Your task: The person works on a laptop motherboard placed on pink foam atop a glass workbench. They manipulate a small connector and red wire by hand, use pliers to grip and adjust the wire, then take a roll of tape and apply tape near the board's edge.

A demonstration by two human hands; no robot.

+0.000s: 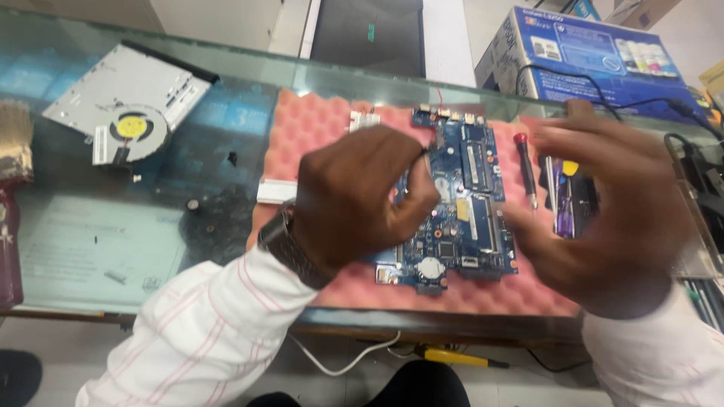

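A blue laptop motherboard (464,218) lies on a pink foam pad (317,124) on the glass counter. My left hand (358,196), with a watch on the wrist, hovers over the board's left part with fingers curled; a thin dark wire or tip shows at the fingertips, but what it grips is unclear. My right hand (603,203) is spread open over the board's right side, blurred, holding nothing. Under it lie a red-handled screwdriver (526,169) and a purple and yellow tool (566,196).
A silver optical drive (124,79) and a cooling fan with a yellow hub (128,132) lie at the left on the glass counter (98,241). A brush (13,151) stands at the far left. A blue printer box (596,53) and black cables sit at the back right.
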